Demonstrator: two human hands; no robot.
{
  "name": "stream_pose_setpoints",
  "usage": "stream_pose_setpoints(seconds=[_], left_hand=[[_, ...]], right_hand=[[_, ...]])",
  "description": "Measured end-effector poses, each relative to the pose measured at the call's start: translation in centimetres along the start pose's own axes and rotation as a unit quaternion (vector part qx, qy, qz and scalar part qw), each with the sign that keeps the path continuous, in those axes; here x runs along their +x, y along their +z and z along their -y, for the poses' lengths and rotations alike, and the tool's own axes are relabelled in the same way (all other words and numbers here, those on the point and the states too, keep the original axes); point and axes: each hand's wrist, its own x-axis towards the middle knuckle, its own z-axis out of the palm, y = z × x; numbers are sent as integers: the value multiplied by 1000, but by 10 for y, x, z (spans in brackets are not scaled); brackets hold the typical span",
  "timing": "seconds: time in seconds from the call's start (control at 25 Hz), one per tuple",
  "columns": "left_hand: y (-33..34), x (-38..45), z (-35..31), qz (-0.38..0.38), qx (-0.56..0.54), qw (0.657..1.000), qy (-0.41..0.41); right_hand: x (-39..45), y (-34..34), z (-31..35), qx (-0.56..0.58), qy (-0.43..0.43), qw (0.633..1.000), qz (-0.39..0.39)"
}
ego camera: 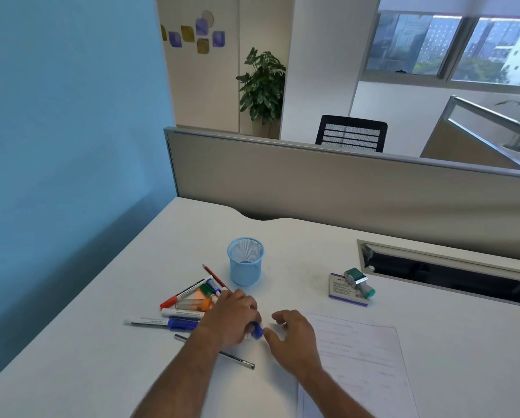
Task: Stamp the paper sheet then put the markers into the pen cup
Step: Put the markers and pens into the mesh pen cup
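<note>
White desk point(283, 242): one pen cup point(245, 262); left hand point(233, 318) grips one blue-capped marker point(256, 330), right hand point(295, 337) loosely spread.

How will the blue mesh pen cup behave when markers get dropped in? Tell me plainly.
The pen cup is open wire mesh and looks empty, so it is probably light and may slide or tip if knocked. It stands upright on the smooth desk, and it seems stiff enough to keep its shape.

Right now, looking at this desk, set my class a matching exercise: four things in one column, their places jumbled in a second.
Things:
1. Cup
2. Stamp
3. Sheet
4. Blue marker

Places:
A. In the left hand
B. On a small box
C. Upright behind the marker pile
D. Flat beside the right hand

Pairs: 1-C, 2-B, 3-D, 4-A
</note>
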Motion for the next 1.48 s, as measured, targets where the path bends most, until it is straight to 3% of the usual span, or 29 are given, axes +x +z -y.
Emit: stream_pose_setpoints(seconds=[0.2, 0.36, 0.52, 0.68, 0.76, 0.84, 0.96, 1.16, 1.48], left_hand=[[7, 3, -3, -41, -38, 998, -16], [9, 6, -7, -144, -77, 986, -14], [-2, 12, -7, -267, -223, 937, -39], [-11, 14, 0, -336, -352, 873, -42], [-9, 11, 17, -349, -354, 861, -109], [-6, 7, 38, -320, -304, 864, -243], [2, 2, 64, -189, -197, 884, -379], [12, 12, 73, -39, -110, 911, -396], [18, 23, 72, -19, -94, 907, -410]], right_hand=[[2, 1, 3, -15, 2, 1000, -4], [7, -3, 17, 57, 9, 998, -31], [15, -18, 40, 199, -16, 975, -101], [28, -37, 66, 268, -42, 948, -164], [41, -48, 80, 274, -66, 938, -199], [56, -60, 91, 282, -89, 927, -229], [80, -69, 102, 269, -119, 922, -251], [105, -49, 97, 166, -105, 962, -191], [113, -25, 81, 37, -46, 993, -106]])
